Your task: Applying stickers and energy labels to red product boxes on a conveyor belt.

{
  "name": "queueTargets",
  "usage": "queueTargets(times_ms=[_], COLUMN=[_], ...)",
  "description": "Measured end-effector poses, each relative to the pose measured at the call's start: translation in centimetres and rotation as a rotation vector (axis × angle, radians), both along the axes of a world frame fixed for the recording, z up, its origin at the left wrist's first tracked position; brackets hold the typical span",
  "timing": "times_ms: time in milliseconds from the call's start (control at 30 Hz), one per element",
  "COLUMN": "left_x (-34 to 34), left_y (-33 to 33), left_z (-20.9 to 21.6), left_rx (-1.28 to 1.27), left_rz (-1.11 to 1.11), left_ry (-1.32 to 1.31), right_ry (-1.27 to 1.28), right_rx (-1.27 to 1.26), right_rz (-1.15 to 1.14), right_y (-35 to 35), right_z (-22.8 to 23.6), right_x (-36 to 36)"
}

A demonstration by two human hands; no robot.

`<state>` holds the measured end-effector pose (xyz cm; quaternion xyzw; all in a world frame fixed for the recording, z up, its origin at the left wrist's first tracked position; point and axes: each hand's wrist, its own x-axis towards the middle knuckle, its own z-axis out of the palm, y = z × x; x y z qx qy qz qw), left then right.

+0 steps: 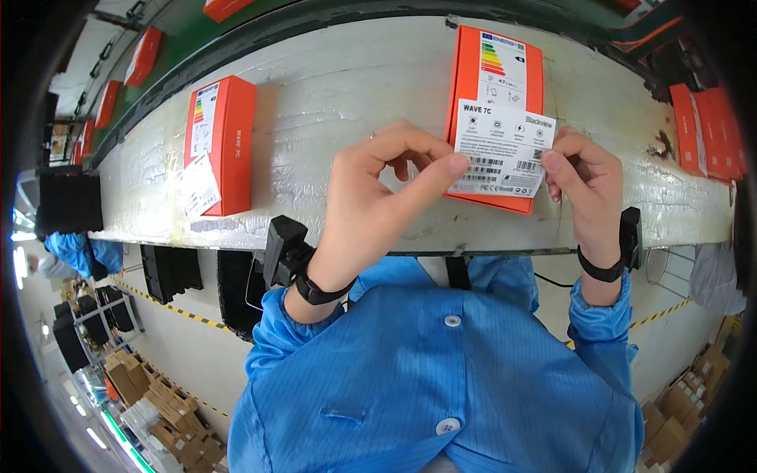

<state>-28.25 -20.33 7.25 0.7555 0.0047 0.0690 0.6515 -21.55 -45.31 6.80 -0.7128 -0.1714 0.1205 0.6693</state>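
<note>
A white printed label (505,158) is held slightly tilted over the lower half of an orange-red box (532,75). My left hand (382,189) pinches the label's left edge between thumb and forefinger. At its right edge, the thumb and fingers of my right hand (587,177) are closed on it too. Whether the label touches the box beneath cannot be made out. That box lies flat on the bench and carries a second sticker with a coloured energy scale (505,67) on its upper half.
Left on the silvery bench (331,94) lies another orange-red box (236,150) with two stickers. Several red boxes (702,130) are grouped at the right end. More boxes (143,57) sit on a green strip beyond the bench. Black bins (169,272) stand below the near edge.
</note>
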Motion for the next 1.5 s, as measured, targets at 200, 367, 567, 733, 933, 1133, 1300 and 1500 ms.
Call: queueTargets(times_ms=[200, 367, 567, 733, 933, 1133, 1300, 1500], left_x=[1.5, 1.4, 1.2, 1.2, 1.1, 1.0, 0.8, 2.0], left_y=[0.0, 0.0, 0.2, 0.2, 0.0, 0.2, -0.7, -1.2], left_z=[-0.8, -1.9, -2.6, -2.5, -2.6, -2.2, -1.1, -0.1], left_rx=[-0.079, -0.108, -0.034, 0.013, 0.000, 0.066, 0.394, 1.156], left_rz=[-0.061, -0.057, -0.044, -0.043, -0.028, -0.068, 0.042, 0.159], left_ry=[0.158, 0.171, 0.166, 0.176, 0.175, 0.158, 0.021, -0.094], right_ry=[0.132, 0.185, 0.204, 0.213, 0.198, 0.156, 0.007, -0.430], right_rx=[-0.072, -0.085, -0.080, -0.097, -0.114, -0.128, -0.150, -0.765], right_rz=[-0.060, -0.073, -0.065, -0.048, -0.050, -0.039, -0.071, -0.267], right_y=[0.2, 0.3, 0.3, 0.2, -0.1, 0.1, 0.3, 1.3], right_z=[-0.6, -1.2, -1.5, -1.6, -2.0, -1.6, -3.0, -0.3], right_x=[-0.7, -0.6, -0.2, -0.1, -0.5, -0.5, -1.4, -1.0])
